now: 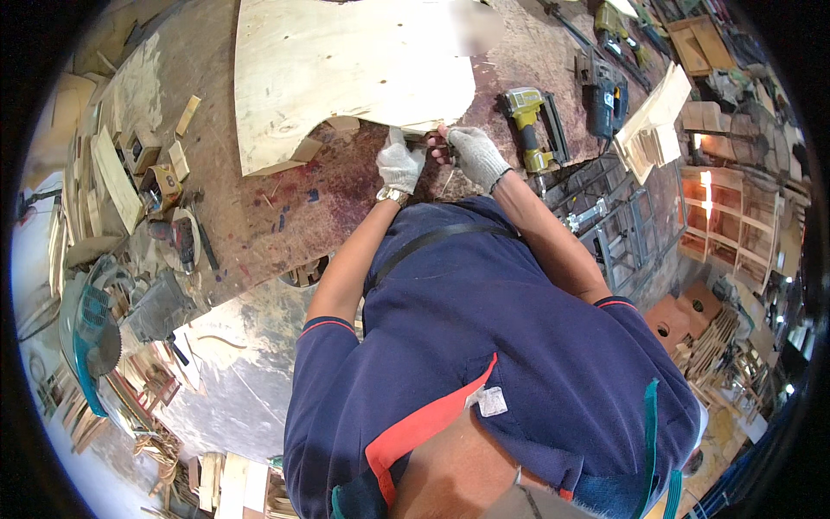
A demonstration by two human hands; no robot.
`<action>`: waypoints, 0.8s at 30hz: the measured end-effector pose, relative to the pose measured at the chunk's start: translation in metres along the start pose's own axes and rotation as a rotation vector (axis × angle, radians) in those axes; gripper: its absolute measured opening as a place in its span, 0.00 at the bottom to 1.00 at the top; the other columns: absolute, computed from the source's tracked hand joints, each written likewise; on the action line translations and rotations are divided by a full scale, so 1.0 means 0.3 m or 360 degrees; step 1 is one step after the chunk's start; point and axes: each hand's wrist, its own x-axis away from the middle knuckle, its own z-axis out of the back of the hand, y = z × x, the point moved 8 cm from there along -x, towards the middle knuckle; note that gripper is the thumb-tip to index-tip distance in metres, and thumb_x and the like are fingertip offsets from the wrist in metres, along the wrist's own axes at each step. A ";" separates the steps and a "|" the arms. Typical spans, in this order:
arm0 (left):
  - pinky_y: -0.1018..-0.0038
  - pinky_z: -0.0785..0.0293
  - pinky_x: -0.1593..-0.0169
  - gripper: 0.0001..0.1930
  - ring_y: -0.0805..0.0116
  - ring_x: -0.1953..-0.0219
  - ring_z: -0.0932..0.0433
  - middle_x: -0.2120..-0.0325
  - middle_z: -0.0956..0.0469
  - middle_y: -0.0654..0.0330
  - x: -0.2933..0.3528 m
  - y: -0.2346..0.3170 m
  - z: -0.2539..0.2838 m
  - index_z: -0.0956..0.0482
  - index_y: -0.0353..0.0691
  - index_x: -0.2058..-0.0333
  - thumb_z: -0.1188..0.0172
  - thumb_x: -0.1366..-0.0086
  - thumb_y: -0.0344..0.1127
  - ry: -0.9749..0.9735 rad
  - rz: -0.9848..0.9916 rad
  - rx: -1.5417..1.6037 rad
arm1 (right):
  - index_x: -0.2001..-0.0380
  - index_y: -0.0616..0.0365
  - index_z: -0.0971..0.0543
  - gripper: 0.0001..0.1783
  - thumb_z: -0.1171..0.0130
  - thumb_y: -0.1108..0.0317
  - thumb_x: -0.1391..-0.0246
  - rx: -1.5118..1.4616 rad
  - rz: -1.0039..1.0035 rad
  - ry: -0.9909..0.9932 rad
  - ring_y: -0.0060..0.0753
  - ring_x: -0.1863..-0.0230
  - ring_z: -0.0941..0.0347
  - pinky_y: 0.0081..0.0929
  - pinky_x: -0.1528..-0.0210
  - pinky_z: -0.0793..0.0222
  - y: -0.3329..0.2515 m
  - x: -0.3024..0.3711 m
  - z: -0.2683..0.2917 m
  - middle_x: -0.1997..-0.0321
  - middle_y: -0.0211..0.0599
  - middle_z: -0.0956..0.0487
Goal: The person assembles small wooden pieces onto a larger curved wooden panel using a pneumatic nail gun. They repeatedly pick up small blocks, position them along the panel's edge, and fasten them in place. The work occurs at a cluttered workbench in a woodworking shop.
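A pale plywood panel [346,65] with a curved cut-out along its near side lies on the worn brown workbench. At its near edge my left hand [399,164], in a whitish knit glove, has its fingers curled in, thumb up by the edge. Close to its right is my right hand [475,154], also gloved but with bare fingertips showing; those fingers are bent together just below the panel's corner. Something small and dark shows by them, too small to name. What either hand grips is hidden. A thin wood strip [421,127] runs along the panel edge above both hands.
Right of my hands stand a yellow-green nail gun [529,130] and a blue jigsaw [607,102], with stacked wood pieces [648,130] beyond. On the left lie a cordless drill [180,240], wood offcuts [117,177] and a teal circular saw [93,324]. The workbench edge [251,285] passes before me.
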 end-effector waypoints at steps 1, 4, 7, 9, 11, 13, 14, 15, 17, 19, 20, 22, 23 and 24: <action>0.55 0.19 0.63 0.35 0.42 0.66 0.16 0.63 0.16 0.44 0.000 -0.003 -0.003 0.29 0.39 0.42 0.29 0.49 0.38 0.0001 -0.0002 -0.0020 | 0.56 0.64 0.20 0.14 0.43 0.62 0.31 -0.0005 -0.0005 0.0009 0.28 0.68 0.21 0.27 0.66 0.23 0.002 -0.001 0.002 0.61 0.38 0.17; 0.55 0.19 0.64 0.35 0.43 0.66 0.16 0.64 0.16 0.43 0.001 0.024 0.013 0.29 0.38 0.42 0.27 0.47 0.42 0.0038 -0.0017 -0.0080 | 0.57 0.65 0.18 0.16 0.41 0.60 0.32 0.0169 -0.0057 0.0008 0.27 0.71 0.22 0.26 0.69 0.23 -0.017 0.017 0.009 0.64 0.37 0.16; 0.56 0.18 0.66 0.35 0.45 0.68 0.16 0.64 0.16 0.43 -0.003 0.047 0.031 0.28 0.37 0.44 0.26 0.46 0.47 0.0172 -0.0087 -0.0118 | 0.57 0.66 0.17 0.17 0.39 0.59 0.34 0.0750 0.0190 0.0286 0.24 0.74 0.23 0.26 0.71 0.25 -0.113 0.040 0.119 0.67 0.36 0.16; 0.57 0.18 0.68 0.35 0.46 0.69 0.15 0.65 0.16 0.44 0.002 0.057 0.047 0.27 0.36 0.44 0.26 0.45 0.50 0.0288 -0.0174 -0.0104 | 0.68 0.64 0.15 0.15 0.35 0.61 0.45 0.1348 0.0765 0.0728 0.28 0.73 0.20 0.32 0.67 0.22 -0.242 0.097 0.210 0.76 0.42 0.18; 0.59 0.18 0.70 0.35 0.48 0.71 0.15 0.67 0.15 0.46 -0.002 0.045 0.040 0.26 0.36 0.45 0.26 0.44 0.51 0.0242 -0.0131 -0.0083 | 0.60 0.62 0.18 0.20 0.34 0.57 0.51 0.1978 0.0926 0.1293 0.43 0.62 0.18 0.42 0.56 0.22 -0.291 0.138 0.316 0.65 0.48 0.17; 0.61 0.19 0.71 0.34 0.50 0.73 0.16 0.69 0.15 0.48 0.001 0.043 0.038 0.26 0.35 0.46 0.27 0.44 0.52 0.0226 -0.0119 -0.0076 | 0.48 0.60 0.26 0.31 0.32 0.55 0.53 0.2368 0.0465 0.1587 0.54 0.51 0.21 0.48 0.47 0.25 -0.266 0.125 0.396 0.52 0.53 0.20; 0.61 0.19 0.72 0.34 0.52 0.74 0.16 0.70 0.16 0.49 -0.004 0.074 0.060 0.26 0.35 0.46 0.27 0.44 0.52 0.0225 -0.0138 -0.0076 | 0.41 0.59 0.34 0.42 0.31 0.53 0.56 0.2353 0.0192 0.1451 0.56 0.47 0.23 0.48 0.45 0.26 -0.228 0.081 0.459 0.44 0.55 0.24; 0.62 0.19 0.72 0.34 0.53 0.75 0.16 0.71 0.16 0.50 -0.003 0.093 0.075 0.25 0.35 0.46 0.27 0.43 0.52 0.0221 -0.0156 -0.0077 | 0.42 0.60 0.33 0.40 0.30 0.54 0.56 0.2304 0.0126 0.1385 0.57 0.47 0.22 0.49 0.45 0.26 -0.198 0.046 0.507 0.47 0.56 0.22; 0.62 0.19 0.73 0.33 0.55 0.76 0.16 0.72 0.16 0.52 -0.005 0.057 0.037 0.25 0.35 0.47 0.28 0.43 0.53 0.0193 -0.0162 -0.0053 | 0.44 0.61 0.32 0.39 0.29 0.55 0.57 0.2287 0.0352 0.1402 0.56 0.48 0.21 0.49 0.46 0.25 -0.167 -0.019 0.580 0.50 0.58 0.21; 0.63 0.19 0.74 0.32 0.57 0.76 0.17 0.72 0.16 0.54 0.000 0.046 0.018 0.24 0.36 0.48 0.28 0.42 0.54 0.0190 -0.0176 -0.0046 | 0.49 0.63 0.29 0.34 0.31 0.57 0.56 0.2094 0.0437 0.1327 0.60 0.51 0.20 0.47 0.48 0.25 -0.187 -0.026 0.607 0.55 0.61 0.18; 0.63 0.19 0.74 0.31 0.57 0.76 0.17 0.72 0.16 0.54 -0.005 0.059 0.020 0.24 0.36 0.49 0.29 0.42 0.54 0.0197 -0.0200 -0.0045 | 0.50 0.63 0.29 0.34 0.30 0.57 0.57 0.1998 0.0472 0.1296 0.59 0.52 0.20 0.46 0.49 0.25 -0.210 -0.025 0.644 0.56 0.61 0.18; 0.63 0.18 0.70 0.33 0.57 0.73 0.15 0.68 0.14 0.56 -0.007 -0.007 -0.020 0.27 0.40 0.44 0.28 0.41 0.52 0.0064 -0.0123 -0.0035 | 0.53 0.63 0.29 0.33 0.30 0.58 0.60 0.1845 0.0473 0.1299 0.59 0.56 0.19 0.43 0.52 0.25 -0.284 0.038 0.564 0.60 0.58 0.18; 0.63 0.18 0.70 0.32 0.57 0.73 0.15 0.68 0.14 0.57 -0.018 0.001 -0.004 0.26 0.40 0.45 0.28 0.41 0.52 0.0121 -0.0124 -0.0079 | 0.54 0.64 0.29 0.32 0.29 0.57 0.58 0.1942 0.0559 0.1341 0.58 0.57 0.19 0.42 0.52 0.25 -0.344 0.104 0.514 0.61 0.56 0.17; 0.63 0.19 0.70 0.31 0.57 0.73 0.15 0.69 0.14 0.57 -0.007 0.024 0.008 0.25 0.40 0.46 0.28 0.42 0.52 0.0146 -0.0133 -0.0113 | 0.54 0.63 0.28 0.29 0.30 0.59 0.56 0.1855 0.0687 0.1320 0.52 0.61 0.18 0.40 0.56 0.24 -0.376 0.133 0.536 0.63 0.52 0.17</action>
